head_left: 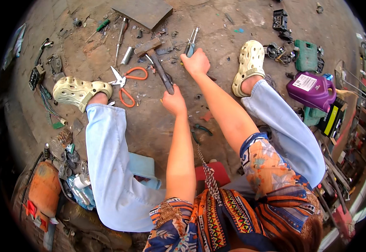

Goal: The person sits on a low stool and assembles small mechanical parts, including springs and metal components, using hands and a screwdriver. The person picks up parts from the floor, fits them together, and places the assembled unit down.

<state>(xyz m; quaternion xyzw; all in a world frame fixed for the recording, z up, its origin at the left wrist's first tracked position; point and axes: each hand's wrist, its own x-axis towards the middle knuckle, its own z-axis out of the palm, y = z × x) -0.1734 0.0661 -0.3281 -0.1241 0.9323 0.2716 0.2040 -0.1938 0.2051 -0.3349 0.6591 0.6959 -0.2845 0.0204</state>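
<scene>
My left hand (174,101) is closed round the lower end of a hammer's dark handle; the blocky, rusty-brown head of the hammer (148,47) points away from me, over the ground. To its right, my right hand (197,64) grips a slim tool (192,44) with a bluish-grey body and a narrow metal tip; its exact kind is unclear. Left of the hammer lie orange-handled snips (126,80), their blades parted. A short metal cylinder (127,55) rests near the hammer head. Dark-green-handled pliers (202,129) lie nearer me, partly behind my left forearm.
A thick metal plate (143,11) lies at the far side, with a green-handled screwdriver (103,25) to its left. My clogged feet flank the work spot. At right stand a purple jug (311,90) and a green case (306,56). An orange tank (44,185) is at lower left.
</scene>
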